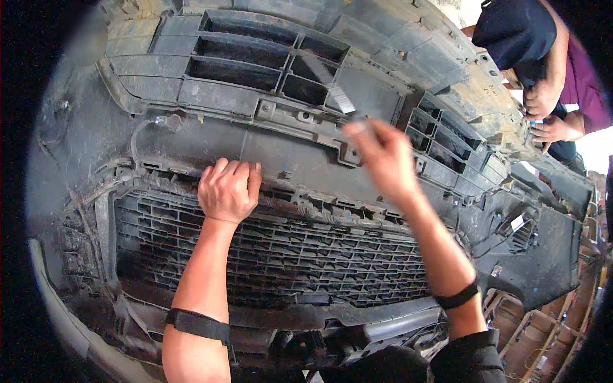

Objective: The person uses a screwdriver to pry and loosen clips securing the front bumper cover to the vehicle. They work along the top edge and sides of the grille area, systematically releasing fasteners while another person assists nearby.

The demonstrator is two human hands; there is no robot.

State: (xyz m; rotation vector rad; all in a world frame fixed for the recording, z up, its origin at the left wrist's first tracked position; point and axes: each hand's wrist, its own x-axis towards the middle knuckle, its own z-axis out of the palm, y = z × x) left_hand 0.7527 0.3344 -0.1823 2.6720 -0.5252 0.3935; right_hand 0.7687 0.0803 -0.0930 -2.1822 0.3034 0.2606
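A large dark car bumper (306,150), dusty and with its inner side facing me, fills most of the view. My left hand (228,191) has its fingers curled over the edge above the wide grille mesh (319,262). Raised to the right of it, my right hand (383,156) is wrapped round a flat-bladed tool. Its pale metal blade (340,97) points up and left, smeared by motion, so its exact kind is unclear. The blade passes in front of the bumper's upper openings (239,51). A dark strap circles each of my forearms.
At the upper right another person works at the bumper's far edge, both hands (544,99) close together there. A thin wire (135,137) hangs at the bumper's left. Wooden framing (533,332) stands at the lower right.
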